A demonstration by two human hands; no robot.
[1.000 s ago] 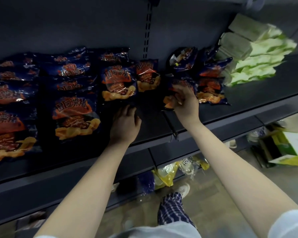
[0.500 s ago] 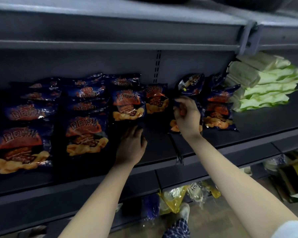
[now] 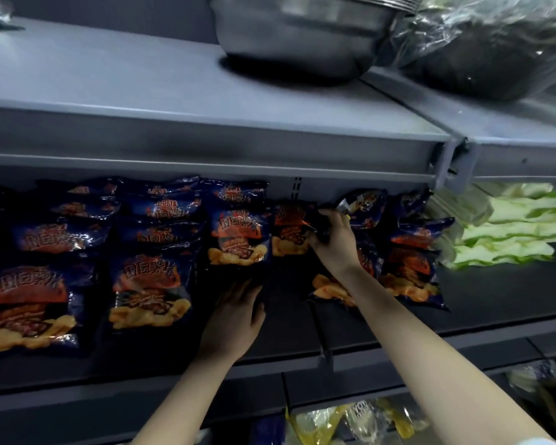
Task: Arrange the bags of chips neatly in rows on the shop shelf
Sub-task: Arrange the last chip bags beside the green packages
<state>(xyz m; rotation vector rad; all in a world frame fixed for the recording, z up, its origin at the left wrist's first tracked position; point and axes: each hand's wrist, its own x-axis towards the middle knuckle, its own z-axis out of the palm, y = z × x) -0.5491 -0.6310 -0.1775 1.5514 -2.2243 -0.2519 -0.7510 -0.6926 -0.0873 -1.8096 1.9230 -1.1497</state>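
Dark blue chip bags with orange print lie in rows on the dark shelf point(image 3: 495, 303). Large front bags sit at the left point(image 3: 26, 309) and beside it point(image 3: 150, 292); a smaller bag point(image 3: 238, 239) lies further back. My left hand point(image 3: 235, 319) rests flat on the shelf just below that bag, fingers apart, holding nothing. My right hand point(image 3: 333, 237) reaches deeper and is closed on the top edge of a chip bag point(image 3: 289, 229) in the middle. A looser group of bags point(image 3: 411, 268) lies to its right, partly hidden by my right forearm.
Pale green packets point(image 3: 507, 229) are stacked at the right of the same shelf. The shelf above point(image 3: 206, 117) overhangs the rows and carries a metal bowl point(image 3: 302, 33) and a plastic-wrapped dark item point(image 3: 488, 49). Yellow packets point(image 3: 350, 422) sit on the level below.
My right hand moved further back and left, from the front bag of the right group to a bag deeper in. The view tilted up, showing the upper shelf. My left hand stayed put.
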